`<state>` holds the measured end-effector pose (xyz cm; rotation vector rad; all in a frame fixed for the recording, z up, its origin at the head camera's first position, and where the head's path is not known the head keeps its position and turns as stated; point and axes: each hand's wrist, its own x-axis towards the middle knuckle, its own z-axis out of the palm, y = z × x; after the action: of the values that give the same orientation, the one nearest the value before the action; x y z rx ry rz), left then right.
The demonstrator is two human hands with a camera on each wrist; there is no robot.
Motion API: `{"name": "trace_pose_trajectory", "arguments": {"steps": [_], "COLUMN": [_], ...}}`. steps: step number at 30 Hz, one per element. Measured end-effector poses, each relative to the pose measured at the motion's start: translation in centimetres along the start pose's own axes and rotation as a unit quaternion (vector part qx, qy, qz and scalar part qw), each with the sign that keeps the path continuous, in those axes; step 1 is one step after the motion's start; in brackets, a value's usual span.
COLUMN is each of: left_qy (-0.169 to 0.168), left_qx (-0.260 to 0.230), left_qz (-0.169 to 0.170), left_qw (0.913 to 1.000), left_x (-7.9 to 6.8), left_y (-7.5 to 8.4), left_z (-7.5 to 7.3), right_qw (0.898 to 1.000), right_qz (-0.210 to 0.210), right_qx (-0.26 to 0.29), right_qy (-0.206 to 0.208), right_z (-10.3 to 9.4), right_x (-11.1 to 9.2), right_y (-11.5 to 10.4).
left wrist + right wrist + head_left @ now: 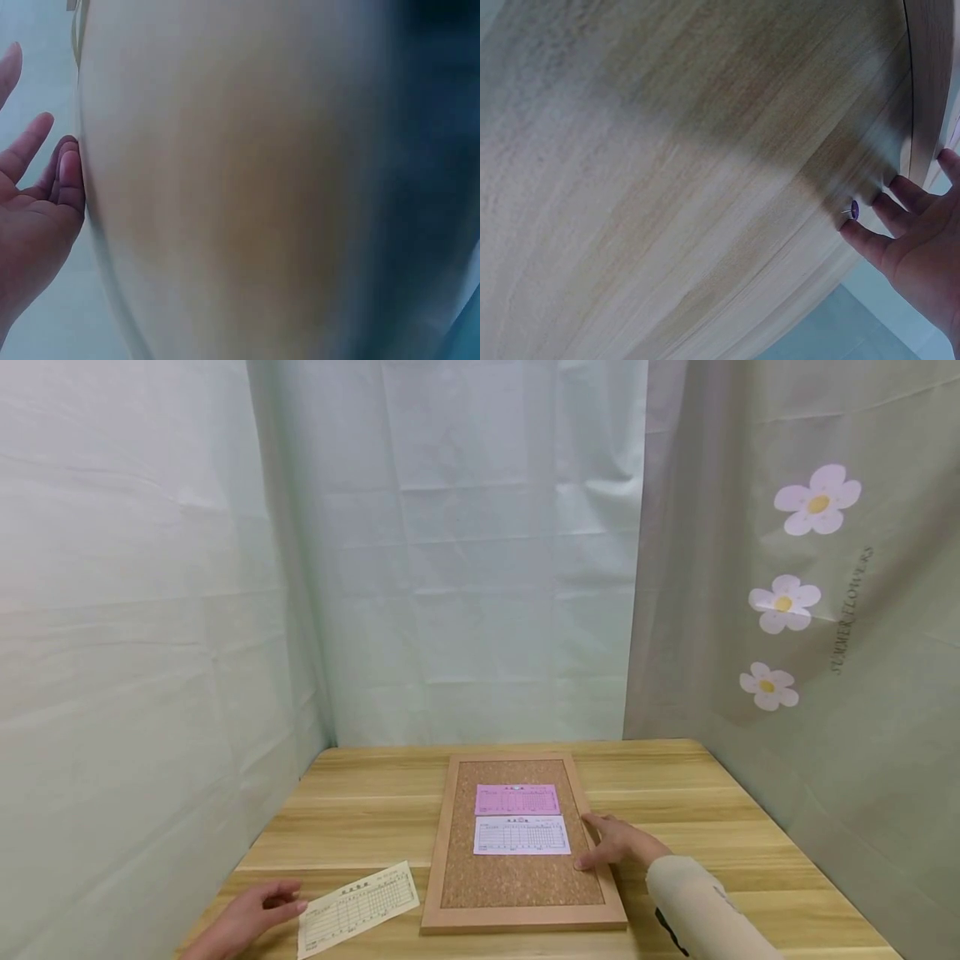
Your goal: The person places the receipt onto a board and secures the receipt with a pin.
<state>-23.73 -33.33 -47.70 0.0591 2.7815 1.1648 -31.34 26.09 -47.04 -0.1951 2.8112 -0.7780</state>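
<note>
A framed corkboard (pixel 525 893) lies on the table, with a pink form slip (pixel 517 799) above a white form slip (pixel 521 836) on its cork. My right hand (pixel 618 842) rests at the board's right side, thumb over the frame and cork. In the right wrist view, the fingers of that hand (pixel 922 240) reach the tabletop beside the frame. A purple thumbtack (pixel 854 210) is by one fingertip. To the board's left lies a pale yellow form slip (pixel 360 908), tilted. My left hand (pixel 251 917) is at its left edge, fingers loosely bent; contact is unclear.
The wooden table (pixel 360 818) has pale curtains on its left, back and right. White flowers (pixel 817 502) are printed on the right curtain (pixel 885 760). Bare wood shows on both sides of the board.
</note>
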Motion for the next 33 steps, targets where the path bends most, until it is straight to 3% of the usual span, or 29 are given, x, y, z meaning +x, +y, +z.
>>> {"name": "trace_pose_trajectory", "arguments": {"steps": [8, 23, 33], "left_qy": [0.022, 0.024, 0.032], "left_qx": [0.004, 0.025, 0.044], "left_qz": [-0.016, -0.006, -0.025], "left_qw": [0.9996, 0.9994, 0.9982], "left_x": [-0.4, -0.3, -0.1], "left_y": [0.1, -0.2, -0.2], "left_z": [0.7, 1.2, 1.4], "right_qw": [1.000, 1.000, 1.000], "right_qz": [0.007, 0.011, 0.006], "right_qx": [0.009, 0.012, 0.015], "right_qy": [0.002, 0.005, 0.003], "right_z": [0.1, 0.0, 0.1], "right_x": [0.0, -0.2, -0.1], "right_y": [0.0, -0.1, 0.1]}}
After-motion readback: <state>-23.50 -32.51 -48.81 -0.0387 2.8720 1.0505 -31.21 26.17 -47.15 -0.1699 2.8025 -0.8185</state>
